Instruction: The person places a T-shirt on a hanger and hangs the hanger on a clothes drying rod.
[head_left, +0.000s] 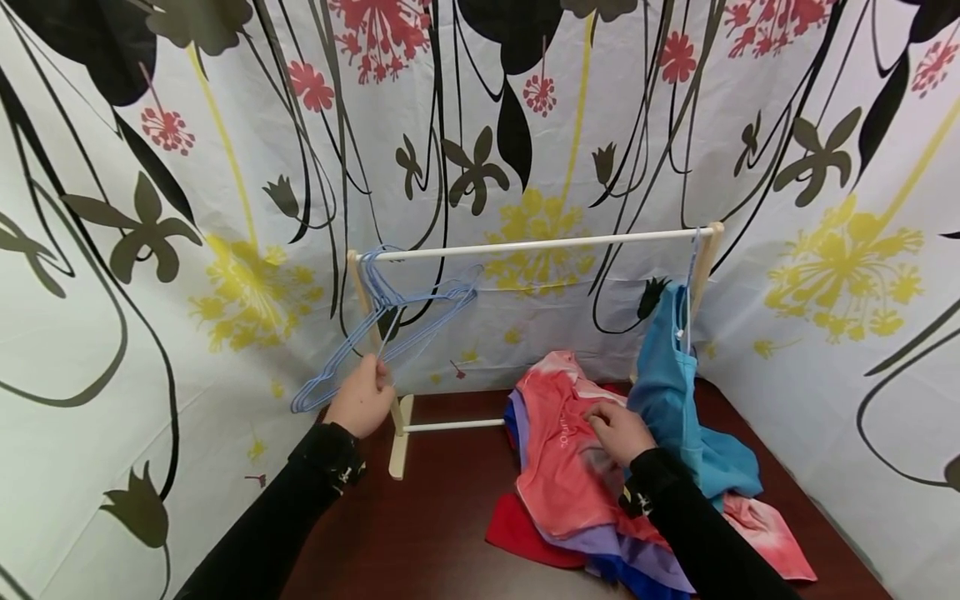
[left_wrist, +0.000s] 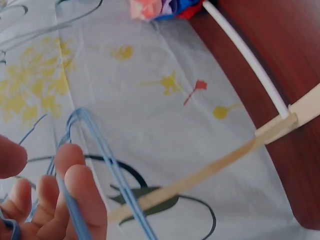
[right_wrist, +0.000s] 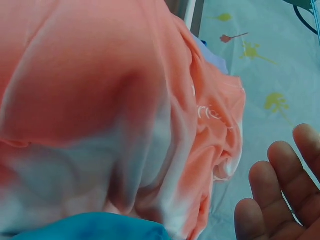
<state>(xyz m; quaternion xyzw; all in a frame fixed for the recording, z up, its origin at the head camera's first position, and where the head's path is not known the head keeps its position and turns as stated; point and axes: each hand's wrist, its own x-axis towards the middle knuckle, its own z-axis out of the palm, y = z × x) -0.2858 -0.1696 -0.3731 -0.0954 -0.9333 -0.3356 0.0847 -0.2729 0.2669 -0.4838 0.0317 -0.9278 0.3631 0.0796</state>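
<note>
The left hand (head_left: pixel 363 395) is pinching the lower bar of a bunch of blue wire hangers (head_left: pixel 390 321) between thumb and curled fingers; the left wrist view shows the wires (left_wrist: pixel 115 172) running through its fingers. The hangers are hanging by their hooks at the left end of the white rod (head_left: pixel 540 243) of the small wooden clothes rack (head_left: pixel 397 442), their long axis slanting from upper right, under the rod, down to lower left, where the hand is gripping. The right hand (head_left: pixel 618 432) is lying with fingers straight and relaxed, grasping nothing, on the coral tie-dye shirt (head_left: pixel 566 454), which is topping a pile of garments below the rod's right half, well apart from the hangers. A blue shirt (head_left: pixel 667 375) is hanging from the rod's right end, just beside that hand. So the right hand is nearer the shirt, the left nearer the hangers.
</note>
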